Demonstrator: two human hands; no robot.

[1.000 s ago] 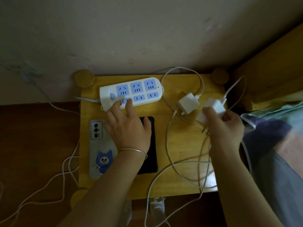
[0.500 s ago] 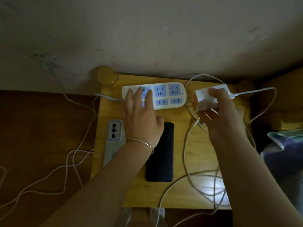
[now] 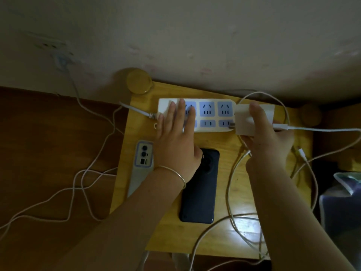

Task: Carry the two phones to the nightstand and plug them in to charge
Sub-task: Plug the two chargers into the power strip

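White rectangular power strip (image 3: 207, 114) at rear of yellow wooden nightstand (image 3: 224, 241); grey-cased phone (image 3: 141, 163) left of black slab phone (image 3: 201, 192) in front.

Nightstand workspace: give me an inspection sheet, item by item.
Surface: wooden nightstand, lit patch near its front right.
Job's things: dark phone and light-cased phone lie face down, side by side; power strip along the back edge.
Clutter: nothing seen.
Hands: left hand presses flat on the strip; right hand holds a white charger, prongs at the strip's lower right socket.
Cables: white cables loop over the table's right; more trail on the floor.
Surroundings: wall behind.
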